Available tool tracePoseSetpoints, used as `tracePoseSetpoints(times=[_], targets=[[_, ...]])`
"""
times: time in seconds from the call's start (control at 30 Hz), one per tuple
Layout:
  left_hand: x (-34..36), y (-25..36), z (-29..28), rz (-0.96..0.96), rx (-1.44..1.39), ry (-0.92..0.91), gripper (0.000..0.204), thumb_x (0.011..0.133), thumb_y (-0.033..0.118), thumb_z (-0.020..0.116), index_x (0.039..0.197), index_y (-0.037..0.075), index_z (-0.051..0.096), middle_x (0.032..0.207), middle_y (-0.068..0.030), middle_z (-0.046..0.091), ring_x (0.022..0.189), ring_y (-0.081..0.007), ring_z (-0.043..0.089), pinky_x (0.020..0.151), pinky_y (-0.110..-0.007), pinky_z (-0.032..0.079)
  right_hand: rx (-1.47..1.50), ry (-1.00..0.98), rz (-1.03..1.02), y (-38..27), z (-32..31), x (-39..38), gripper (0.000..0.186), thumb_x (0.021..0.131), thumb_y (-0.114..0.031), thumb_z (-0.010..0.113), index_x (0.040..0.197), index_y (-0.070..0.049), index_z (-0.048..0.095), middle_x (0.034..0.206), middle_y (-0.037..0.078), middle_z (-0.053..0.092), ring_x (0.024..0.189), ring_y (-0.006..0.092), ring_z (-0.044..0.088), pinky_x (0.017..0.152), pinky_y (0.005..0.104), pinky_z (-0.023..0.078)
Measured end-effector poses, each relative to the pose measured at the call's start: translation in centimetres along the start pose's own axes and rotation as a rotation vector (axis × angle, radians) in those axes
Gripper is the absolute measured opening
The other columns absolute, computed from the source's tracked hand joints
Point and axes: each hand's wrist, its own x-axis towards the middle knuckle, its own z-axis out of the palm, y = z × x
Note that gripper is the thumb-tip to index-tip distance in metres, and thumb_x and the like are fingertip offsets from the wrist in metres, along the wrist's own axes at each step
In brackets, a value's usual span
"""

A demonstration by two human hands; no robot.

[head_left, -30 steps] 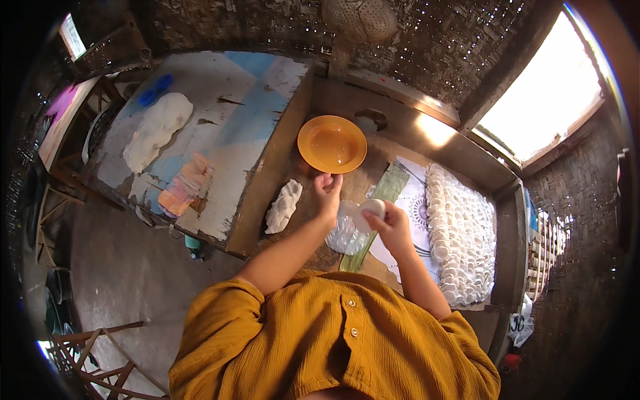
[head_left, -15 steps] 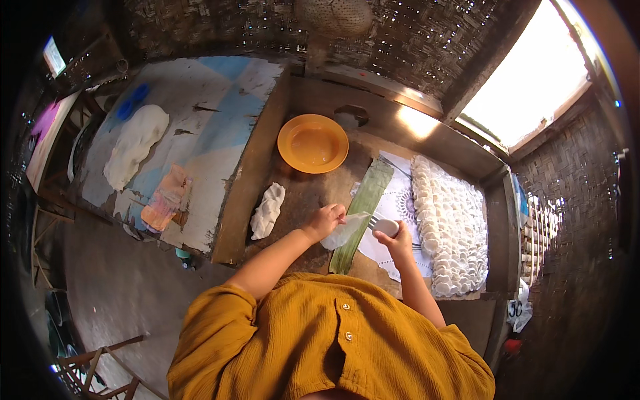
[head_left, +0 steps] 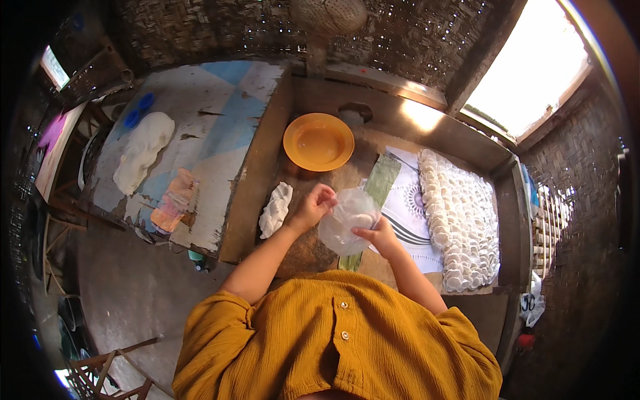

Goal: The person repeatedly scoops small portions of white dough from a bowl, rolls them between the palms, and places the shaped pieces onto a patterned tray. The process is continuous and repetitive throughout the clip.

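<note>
My left hand (head_left: 316,204) and my right hand (head_left: 377,235) both grip a thin, round, translucent white sheet (head_left: 345,221), held up between them above the wooden worktable (head_left: 393,127). Below the sheet lies a long green leaf strip (head_left: 381,181) on a patterned white cloth (head_left: 413,213). An orange bowl (head_left: 319,141) stands just beyond my hands. A lump of white dough (head_left: 275,210) rests on the table left of my left hand.
Rows of several small white pieces (head_left: 460,220) cover a mat at the right. A blue-and-white painted table (head_left: 200,127) at the left holds another white lump (head_left: 140,150) and an orange packet (head_left: 173,207). Woven walls surround; a bright window (head_left: 533,73) is at upper right.
My hands have lifted from the leaf strip toward me, and the translucent sheet now hangs spread between both hands instead of lying by the leaf.
</note>
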Motion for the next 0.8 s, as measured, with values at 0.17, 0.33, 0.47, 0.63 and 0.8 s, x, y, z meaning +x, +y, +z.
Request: tracePoseSetpoints(times=[0.17, 0.33, 0.47, 0.63, 0.8], targets=[[-5.7, -4.5, 3.2, 0.112, 0.657, -0.429, 0.032, 0.09, 0.017, 0.05, 0.122, 0.011, 0.046, 0.123, -0.004, 0.052, 0.111, -0.0163, 0.052, 0.087, -0.035, 0.045, 0.437, 0.169, -0.099, -1.6, -4.2, 0.0, 0.036, 0.076, -0.01, 0.07, 0.107, 0.002, 0.055, 0.097, 0.009, 0.063, 0.088, 0.0194, 0.062, 0.075, 0.0323, 0.051], [-8.8, -7.7, 4.7, 0.397, 1.131, -0.96, 0.04, 0.092, 0.02, 0.036, 0.132, 0.02, 0.04, 0.143, 0.0049, 0.031, 0.131, -0.0109, 0.03, 0.105, -0.046, 0.029, -0.1, 0.095, 0.106, 1.7, -3.5, 0.9, 0.033, 0.078, -0.012, 0.069, 0.106, 0.002, 0.057, 0.092, 0.009, 0.064, 0.079, 0.0163, 0.062, 0.068, 0.0294, 0.051], [-8.4, -7.8, 5.2, 0.352, 1.294, -1.052, 0.041, 0.092, 0.023, 0.036, 0.133, 0.023, 0.039, 0.144, 0.0064, 0.03, 0.132, -0.0094, 0.029, 0.104, -0.054, 0.026, -1.065, 0.243, -0.002, 5.7, -1.2, 1.7, 0.036, 0.066, -0.028, 0.074, 0.091, -0.008, 0.059, 0.081, 0.016, 0.064, 0.08, 0.0326, 0.061, 0.068, 0.0388, 0.049], [-8.0, -7.2, 5.7, 0.383, 1.436, -1.135, 0.039, 0.091, 0.024, 0.036, 0.131, 0.021, 0.039, 0.144, 0.0055, 0.028, 0.131, -0.009, 0.029, 0.101, -0.057, 0.03, -1.139, 0.377, -0.153, 7.5, -1.1, 1.8, 0.047, 0.06, -0.034, 0.077, 0.091, -0.007, 0.052, 0.087, 0.013, 0.061, 0.088, 0.0296, 0.057, 0.073, 0.0395, 0.047], [-7.0, -6.5, 6.3, 0.377, 1.493, -1.255, 0.04, 0.092, 0.026, 0.037, 0.132, 0.021, 0.036, 0.143, 0.0046, 0.028, 0.131, -0.0106, 0.029, 0.101, -0.056, 0.03, -1.144, 0.34, -0.176, 7.4, -1.3, 1.1, 0.061, 0.054, -0.039, 0.08, 0.094, -0.006, 0.049, 0.093, 0.01, 0.056, 0.092, 0.028, 0.052, 0.075, 0.0381, 0.044]])
